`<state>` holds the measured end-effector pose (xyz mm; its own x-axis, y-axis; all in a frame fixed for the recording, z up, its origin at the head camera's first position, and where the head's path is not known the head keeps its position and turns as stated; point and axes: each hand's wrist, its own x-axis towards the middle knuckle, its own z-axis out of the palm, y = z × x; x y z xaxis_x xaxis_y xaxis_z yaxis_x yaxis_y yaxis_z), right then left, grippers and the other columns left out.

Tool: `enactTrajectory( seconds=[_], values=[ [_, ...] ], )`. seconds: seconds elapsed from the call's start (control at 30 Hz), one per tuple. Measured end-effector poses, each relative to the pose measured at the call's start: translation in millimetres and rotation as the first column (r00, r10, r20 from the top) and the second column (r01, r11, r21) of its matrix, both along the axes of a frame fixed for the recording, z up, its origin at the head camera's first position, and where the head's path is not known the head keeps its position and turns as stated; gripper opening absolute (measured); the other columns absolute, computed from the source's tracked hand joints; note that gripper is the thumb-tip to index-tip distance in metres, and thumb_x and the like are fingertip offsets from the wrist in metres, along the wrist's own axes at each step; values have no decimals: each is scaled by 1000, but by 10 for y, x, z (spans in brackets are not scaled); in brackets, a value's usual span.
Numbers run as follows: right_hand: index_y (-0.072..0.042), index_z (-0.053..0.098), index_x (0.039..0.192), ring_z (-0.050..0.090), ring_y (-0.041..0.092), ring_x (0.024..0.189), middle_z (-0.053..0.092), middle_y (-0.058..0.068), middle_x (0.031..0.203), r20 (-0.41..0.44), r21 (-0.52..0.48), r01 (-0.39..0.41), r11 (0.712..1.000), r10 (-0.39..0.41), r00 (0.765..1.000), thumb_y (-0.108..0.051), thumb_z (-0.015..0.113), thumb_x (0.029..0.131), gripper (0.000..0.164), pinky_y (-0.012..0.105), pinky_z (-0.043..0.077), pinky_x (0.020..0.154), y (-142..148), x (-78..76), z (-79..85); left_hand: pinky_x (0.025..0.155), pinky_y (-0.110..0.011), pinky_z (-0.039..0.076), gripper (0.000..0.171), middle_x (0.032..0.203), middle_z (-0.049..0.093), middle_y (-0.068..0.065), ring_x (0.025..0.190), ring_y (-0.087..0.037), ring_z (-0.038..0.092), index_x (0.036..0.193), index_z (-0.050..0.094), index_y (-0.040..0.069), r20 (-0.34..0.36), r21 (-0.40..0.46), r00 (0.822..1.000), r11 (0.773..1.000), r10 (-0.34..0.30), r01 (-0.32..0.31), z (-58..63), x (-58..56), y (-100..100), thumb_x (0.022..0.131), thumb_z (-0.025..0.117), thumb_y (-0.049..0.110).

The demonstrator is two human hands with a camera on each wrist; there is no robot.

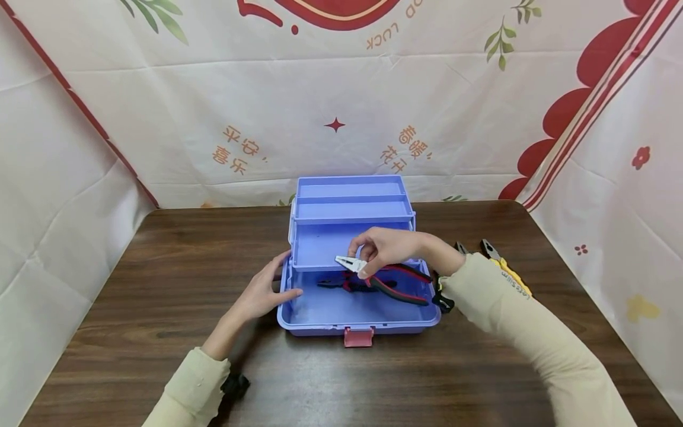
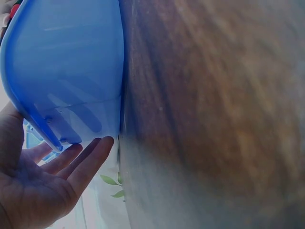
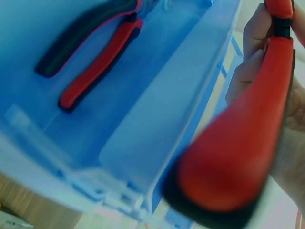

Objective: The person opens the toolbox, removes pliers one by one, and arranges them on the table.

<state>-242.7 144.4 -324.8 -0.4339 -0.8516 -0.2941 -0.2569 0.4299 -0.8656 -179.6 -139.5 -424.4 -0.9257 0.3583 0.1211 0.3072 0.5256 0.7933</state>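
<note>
A blue toolbox [image 1: 315, 327] with a pink latch [image 1: 358, 337] stands unfolded on the table, its trays raised at the back. My right hand [image 1: 392, 246] holds pliers with red and black handles [image 1: 397, 292] by the jaw end, above the box; their handles spread toward the right. In the right wrist view, one red handle [image 3: 233, 152] looms close. Below, a second pair of red and black pliers [image 3: 102, 71] lies on the box floor. My left hand [image 1: 264, 290] rests at the box's left side, fingers extended along the outside and thumb at the rim.
Yellow-handled pliers [image 1: 512, 276] lie on the table right of the box, partly behind the right sleeve. A black object [image 1: 444, 302] sits beside the box's right wall. A printed white cloth [image 1: 336, 89] hangs behind the table [image 1: 176, 267].
</note>
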Motion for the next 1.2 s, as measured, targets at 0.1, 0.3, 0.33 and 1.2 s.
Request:
enactTrajectory(
  seconds=[0.1,0.3,0.33,1.2],
  values=[
    [2,49,105,46,11,58,62,8,72,3,11,87,996,-87,996,-7,66,78,33,22,35,52,98,-30,30,82,-44,42,82,131,36,-17,106,-30,49,139,23,10,4,-1,1000,1000,2,-2,-3,2,0,75,71,30],
    [3,48,108,49,13,63,62,9,74,-23,41,217,975,-216,976,-11,67,78,38,24,37,57,308,-56,122,82,-45,41,82,132,35,-17,106,-31,48,139,24,10,-6,-4,1000,1000,-2,2,-11,-2,1,75,70,32],
    [3,47,109,50,15,64,62,10,74,-23,42,237,971,-236,971,-11,67,78,39,25,38,58,346,-59,133,82,-45,41,82,132,36,-17,106,-31,49,138,24,10,-8,-3,1000,1000,-1,1,-12,-3,2,75,70,31],
    [6,46,107,56,15,72,62,7,82,-80,-19,586,810,-586,807,-11,63,82,35,28,45,69,1774,109,58,83,-45,41,81,131,36,-18,107,-31,48,139,23,10,-7,-10,1000,1000,2,-2,-27,-7,2,76,70,31]
  ],
)
